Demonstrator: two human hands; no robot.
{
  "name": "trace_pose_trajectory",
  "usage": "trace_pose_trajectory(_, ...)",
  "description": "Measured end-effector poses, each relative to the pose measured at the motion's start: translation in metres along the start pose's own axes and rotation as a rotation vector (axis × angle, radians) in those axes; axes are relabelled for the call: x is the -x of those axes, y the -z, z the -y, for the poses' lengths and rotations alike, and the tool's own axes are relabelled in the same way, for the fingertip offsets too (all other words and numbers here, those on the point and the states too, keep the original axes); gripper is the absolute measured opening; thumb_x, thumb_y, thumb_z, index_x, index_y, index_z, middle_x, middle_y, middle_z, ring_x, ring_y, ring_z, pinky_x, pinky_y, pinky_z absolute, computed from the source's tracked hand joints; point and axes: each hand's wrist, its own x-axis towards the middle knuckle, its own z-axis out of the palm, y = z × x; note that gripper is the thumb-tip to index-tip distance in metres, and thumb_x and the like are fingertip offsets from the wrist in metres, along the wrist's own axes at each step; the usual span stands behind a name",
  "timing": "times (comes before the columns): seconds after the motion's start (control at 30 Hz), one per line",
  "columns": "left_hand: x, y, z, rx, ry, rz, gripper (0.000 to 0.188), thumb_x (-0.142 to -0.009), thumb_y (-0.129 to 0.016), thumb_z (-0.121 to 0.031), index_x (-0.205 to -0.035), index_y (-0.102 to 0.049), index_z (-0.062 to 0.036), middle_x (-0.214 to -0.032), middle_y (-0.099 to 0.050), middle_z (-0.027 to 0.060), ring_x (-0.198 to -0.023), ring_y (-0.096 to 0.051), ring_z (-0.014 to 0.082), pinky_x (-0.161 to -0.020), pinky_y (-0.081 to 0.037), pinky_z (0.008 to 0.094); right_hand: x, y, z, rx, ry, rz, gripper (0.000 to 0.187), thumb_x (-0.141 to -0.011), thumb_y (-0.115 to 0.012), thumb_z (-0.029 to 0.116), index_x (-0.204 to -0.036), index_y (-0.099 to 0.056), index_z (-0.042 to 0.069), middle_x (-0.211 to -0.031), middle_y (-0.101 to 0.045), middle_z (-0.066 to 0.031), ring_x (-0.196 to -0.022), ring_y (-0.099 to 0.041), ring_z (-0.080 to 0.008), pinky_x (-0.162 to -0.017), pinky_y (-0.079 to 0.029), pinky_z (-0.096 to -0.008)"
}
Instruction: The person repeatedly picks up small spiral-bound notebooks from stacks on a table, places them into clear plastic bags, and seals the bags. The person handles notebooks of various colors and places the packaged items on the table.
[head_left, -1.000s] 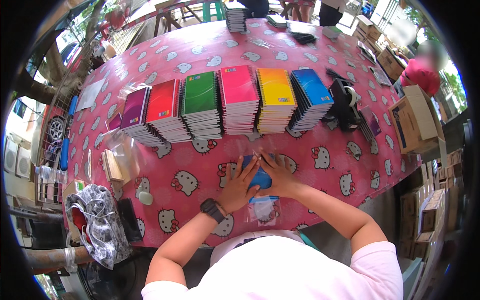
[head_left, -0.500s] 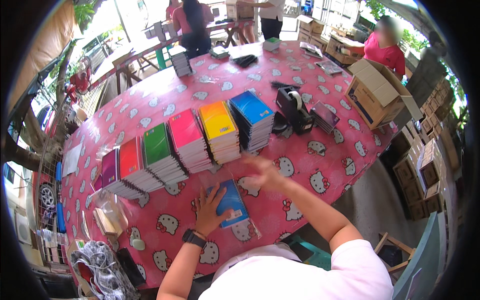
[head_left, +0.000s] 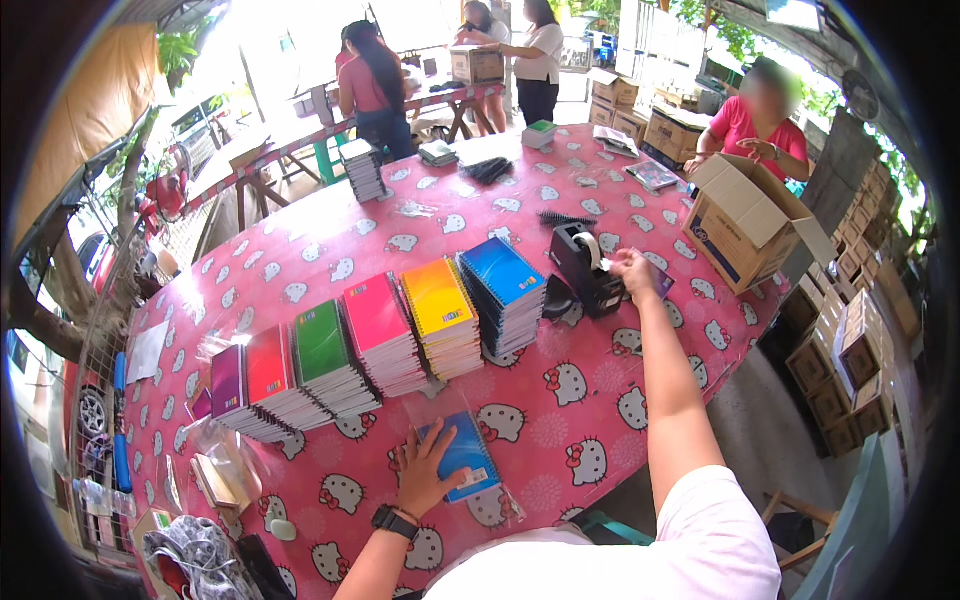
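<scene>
My left hand (head_left: 427,470) lies with fingers spread on a blue spiral notebook (head_left: 466,449), which sits partly inside a clear plastic sleeve. A small white label shows near the notebook's lower edge, beside my thumb. My right arm is stretched out to the black tape dispenser (head_left: 583,270), and my right hand (head_left: 634,276) pinches the end of the clear tape (head_left: 606,265) at its front. Beyond my left hand stands a row of notebook stacks: purple, red, green (head_left: 322,352), pink (head_left: 377,320), yellow (head_left: 436,296) and blue (head_left: 508,272).
An open cardboard box (head_left: 740,225) stands at the table's right edge, near a person in a pink shirt (head_left: 765,125). Clear plastic sleeves (head_left: 228,450) and a grey patterned cloth (head_left: 200,560) lie at the left. More small stacks and black spiral bindings (head_left: 487,170) are farther back.
My right hand has moved from beside the yellow stack out to the tape dispenser and closed on the tape. My left hand stays on the blue notebook. The view has tilted upward.
</scene>
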Motion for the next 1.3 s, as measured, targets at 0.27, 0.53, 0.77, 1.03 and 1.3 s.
trace_pose_trajectory(0.27, -0.003, 0.004, -0.003, 0.018, -0.011, -0.003, 0.075, -0.071, -0.068, -0.048, -0.137, -0.039, -0.0255, -0.149, -0.023, -0.0014, -0.133, -0.018, 0.0469, -0.102, -0.013, 0.0671, 0.060, 0.028, -0.027, -0.250, -0.310, -0.087, 0.032, -0.073, -0.072, 0.002, -0.098, -0.053, 0.001, -0.079, -0.060, -0.0052, -0.065, -0.058, -0.0119, -0.056, -0.048, -0.0250)
trace_pose_trajectory(0.53, 0.001, 0.001, 0.007, 0.014, -0.024, -0.087, 0.079, -0.065, -0.072, -0.046, -0.135, -0.041, -0.0277, -0.145, -0.031, -0.0016, -0.133, -0.019, 0.0433, -0.100, -0.016, 0.0689, 0.180, -0.110, 0.095, -0.068, -0.420, 0.688, 0.040, -0.072, -0.075, 0.018, -0.104, -0.056, 0.002, -0.082, -0.062, -0.0045, -0.068, -0.055, -0.0103, -0.054, -0.041, -0.0242)
trace_pose_trajectory(0.77, -0.009, 0.011, -0.001, 0.085, 0.035, -0.014, 0.078, -0.063, -0.076, -0.042, -0.133, -0.045, -0.0263, -0.145, -0.031, -0.0009, -0.134, -0.017, 0.0442, -0.102, -0.011, 0.0663, 0.286, -0.199, 0.135, 0.598, 0.023, 0.899, 0.051, -0.057, -0.083, 0.034, -0.088, -0.062, -0.001, -0.079, -0.065, -0.0151, -0.074, -0.065, -0.0239, -0.065, -0.050, -0.0352)
trace_pose_trajectory(1.03, 0.015, -0.014, 0.012, 0.447, -0.058, -0.443, 0.072, -0.074, -0.067, -0.023, -0.138, -0.037, -0.0100, -0.140, -0.037, 0.0141, -0.130, -0.033, 0.0337, -0.106, -0.026, 0.0473, 0.271, -0.134, 0.099, 0.656, -0.024, 0.944, 0.054, -0.067, -0.076, 0.025, -0.113, -0.056, 0.003, -0.088, -0.065, -0.0136, -0.076, -0.064, -0.0243, -0.069, -0.053, -0.0348)
trace_pose_trajectory(1.3, 0.078, 0.005, -0.017, 0.798, 0.067, -0.238, 0.076, -0.073, -0.063, 0.003, -0.140, -0.030, -0.0056, -0.130, -0.046, 0.0176, -0.119, -0.048, 0.0253, -0.101, -0.036, 0.0342, 0.320, -0.109, 0.119, -0.166, -0.148, 1.081, 0.077, -0.070, -0.062, -0.004, -0.140, -0.032, 0.008, -0.112, -0.055, -0.0105, -0.102, -0.055, -0.0190, -0.087, -0.047, -0.0305)
